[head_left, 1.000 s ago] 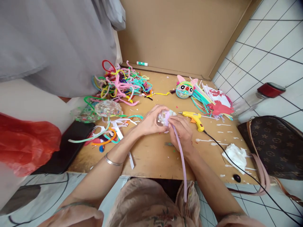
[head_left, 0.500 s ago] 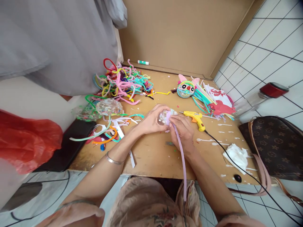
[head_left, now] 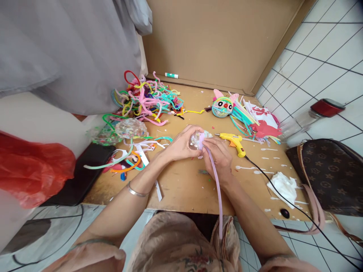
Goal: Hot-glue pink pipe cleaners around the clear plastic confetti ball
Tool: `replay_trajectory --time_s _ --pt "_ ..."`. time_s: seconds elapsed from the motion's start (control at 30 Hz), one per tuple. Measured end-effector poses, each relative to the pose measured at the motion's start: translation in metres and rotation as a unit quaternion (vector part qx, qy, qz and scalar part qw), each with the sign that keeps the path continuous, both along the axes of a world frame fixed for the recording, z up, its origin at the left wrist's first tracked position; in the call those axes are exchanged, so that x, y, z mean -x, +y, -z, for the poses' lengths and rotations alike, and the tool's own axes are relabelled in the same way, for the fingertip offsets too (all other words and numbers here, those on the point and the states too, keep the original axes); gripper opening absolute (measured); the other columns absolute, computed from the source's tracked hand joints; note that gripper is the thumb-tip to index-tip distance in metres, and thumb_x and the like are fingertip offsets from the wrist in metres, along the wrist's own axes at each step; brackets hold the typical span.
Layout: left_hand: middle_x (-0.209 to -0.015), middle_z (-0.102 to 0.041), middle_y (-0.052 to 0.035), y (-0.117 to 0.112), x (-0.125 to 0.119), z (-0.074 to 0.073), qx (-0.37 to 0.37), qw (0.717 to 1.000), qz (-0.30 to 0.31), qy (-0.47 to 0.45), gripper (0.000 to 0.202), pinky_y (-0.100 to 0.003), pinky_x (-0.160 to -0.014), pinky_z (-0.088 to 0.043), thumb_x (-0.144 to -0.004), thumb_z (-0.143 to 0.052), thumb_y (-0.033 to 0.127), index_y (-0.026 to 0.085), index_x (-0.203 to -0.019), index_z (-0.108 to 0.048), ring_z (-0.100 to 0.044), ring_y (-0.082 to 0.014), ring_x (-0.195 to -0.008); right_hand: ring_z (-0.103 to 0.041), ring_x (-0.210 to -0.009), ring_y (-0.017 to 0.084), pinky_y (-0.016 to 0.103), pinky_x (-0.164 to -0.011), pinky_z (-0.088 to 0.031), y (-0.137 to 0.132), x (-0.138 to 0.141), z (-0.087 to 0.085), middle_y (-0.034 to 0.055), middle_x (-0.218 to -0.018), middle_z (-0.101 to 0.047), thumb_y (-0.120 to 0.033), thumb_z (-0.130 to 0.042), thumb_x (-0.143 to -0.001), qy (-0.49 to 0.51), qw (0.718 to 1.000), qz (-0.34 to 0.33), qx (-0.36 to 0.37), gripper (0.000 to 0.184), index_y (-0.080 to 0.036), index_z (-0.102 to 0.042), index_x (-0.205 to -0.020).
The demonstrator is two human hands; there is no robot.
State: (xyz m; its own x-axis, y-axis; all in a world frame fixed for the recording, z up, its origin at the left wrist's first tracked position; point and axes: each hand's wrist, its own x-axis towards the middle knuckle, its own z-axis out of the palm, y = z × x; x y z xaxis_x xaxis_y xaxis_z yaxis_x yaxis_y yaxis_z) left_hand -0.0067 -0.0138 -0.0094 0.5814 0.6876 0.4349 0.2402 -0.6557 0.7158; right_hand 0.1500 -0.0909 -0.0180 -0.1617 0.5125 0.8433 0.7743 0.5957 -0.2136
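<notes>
My left hand [head_left: 183, 145] is wrapped round the left side of a small clear, shiny ball-like piece [head_left: 194, 140], partly covered by my fingers. Across its right side lie strips of a lilac pipe cleaner [head_left: 216, 177], whose long free end curves down toward my lap. The fingers of my right hand [head_left: 219, 155] pinch this pipe cleaner against the piece. Just right of my hands, a yellow glue gun [head_left: 234, 142] lies on the table, its nozzle pointing left.
A heap of coloured pipe cleaners [head_left: 147, 96] sits at the back left. Behind the glue gun is a decorated animal-face ball [head_left: 222, 105]. A brown handbag [head_left: 329, 177], a crumpled tissue [head_left: 283, 189] and the glue gun's black cord [head_left: 272, 183] are at right.
Almost nothing differs. Both hands keep their hold in the same spot, and the lilac pipe cleaner's hanging end has shifted very slightly.
</notes>
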Motion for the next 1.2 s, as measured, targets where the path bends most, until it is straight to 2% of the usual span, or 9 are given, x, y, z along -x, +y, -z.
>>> replay_trajectory --time_s 0.17,0.37,0.67,0.93,1.2 --pt "-0.118 -0.058 -0.0086 -0.001 -0.001 0.0 0.011 1.0 -0.006 0.0 0.054 -0.037 -0.098 -0.046 -0.063 -0.071 0.025 0.019 -0.113 -0.052 -0.057 -0.0239 -0.111 -0.067 -0.095 0.021 0.043 -0.089 -0.056 0.0 -0.001 0.001 0.0091 -0.098 -0.072 -0.014 -0.053 -0.087 0.007 1.0 -0.001 0.008 0.019 -0.02 -0.066 -0.1" --pt "-0.122 -0.057 -0.0087 -0.001 -0.001 0.001 0.019 1.0 -0.008 0.002 0.063 -0.038 -0.101 -0.046 -0.063 -0.071 0.025 0.019 -0.122 -0.048 -0.057 -0.0245 -0.113 -0.067 -0.097 0.021 0.043 -0.09 -0.055 0.0 -0.001 0.002 0.0091 -0.1 -0.072 -0.014 -0.052 -0.087 0.006 1.0 0.001 0.013 0.02 -0.02 -0.066 -0.101" --pt "-0.123 -0.055 -0.0108 0.003 0.001 0.004 -0.003 1.0 0.022 -0.009 0.055 -0.041 -0.105 -0.043 -0.064 -0.071 0.024 0.019 -0.116 -0.053 -0.054 -0.0264 -0.118 -0.067 -0.097 0.021 0.042 -0.09 -0.056 0.0 0.0 0.001 0.0094 -0.099 -0.072 -0.012 -0.053 -0.086 0.002 1.0 -0.005 0.001 0.021 -0.019 -0.065 -0.102" --pt "-0.128 -0.054 -0.0124 0.005 0.001 0.008 -0.01 1.0 0.027 -0.012 0.057 -0.045 -0.106 -0.042 -0.066 -0.073 0.027 0.021 -0.12 -0.053 -0.053 -0.028 -0.123 -0.067 -0.095 0.021 0.042 -0.088 -0.057 0.001 0.001 0.0 0.0093 -0.097 -0.072 -0.012 -0.052 -0.087 0.005 1.0 0.003 -0.002 0.021 -0.019 -0.066 -0.101" --pt "-0.133 -0.049 -0.0159 0.009 0.001 0.017 -0.045 0.998 0.045 0.0 0.079 -0.048 -0.109 -0.04 -0.058 -0.084 0.043 0.02 -0.125 -0.047 -0.048 -0.0309 -0.129 -0.067 -0.095 0.02 0.041 -0.087 -0.057 0.001 0.001 0.0 0.0105 -0.096 -0.072 -0.009 -0.054 -0.085 0.003 1.0 0.001 -0.018 0.021 -0.017 -0.064 -0.101"
